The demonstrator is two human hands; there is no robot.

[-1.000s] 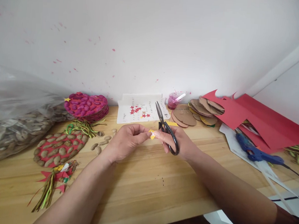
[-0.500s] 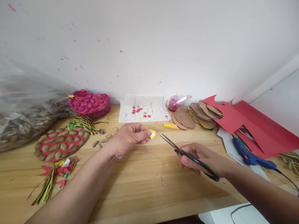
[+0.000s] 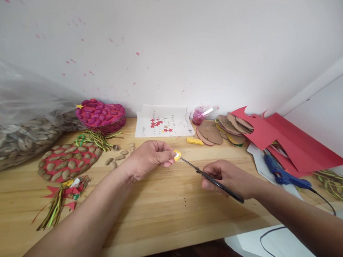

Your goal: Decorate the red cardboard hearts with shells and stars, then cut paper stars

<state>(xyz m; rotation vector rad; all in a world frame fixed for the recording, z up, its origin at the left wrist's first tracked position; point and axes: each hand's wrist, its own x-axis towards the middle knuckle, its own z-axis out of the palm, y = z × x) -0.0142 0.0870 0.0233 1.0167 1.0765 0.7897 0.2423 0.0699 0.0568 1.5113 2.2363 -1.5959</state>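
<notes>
Between thumb and fingers, my left hand (image 3: pixel 150 160) pinches a small yellow piece of paper (image 3: pixel 177 155) with a white star shape on it. My right hand (image 3: pixel 225 177) grips black-handled scissors (image 3: pixel 191 165), whose blades look nearly closed and whose tips meet the paper's right edge. Both hands are held above the wooden table (image 3: pixel 166 220). Left of my left hand lie several loose peanuts (image 3: pixel 120 157) and a red disc covered with peanuts (image 3: pixel 70 161).
A clear bag of peanuts (image 3: pixel 24 136) and a pink peanut-covered stack (image 3: pixel 101 115) stand at left. Red paper stars (image 3: pixel 156 123) rest on a white sheet (image 3: pixel 144 131) at the back. Cardboard discs (image 3: pixel 211 132), red paper (image 3: pixel 302 147) and a blue glue gun (image 3: pixel 286 176) lie at right.
My right hand has moved the scissors left and closed their blades somewhat, bringing the tips to the yellow paper. My left hand keeps its pinch. The view has shifted slightly.
</notes>
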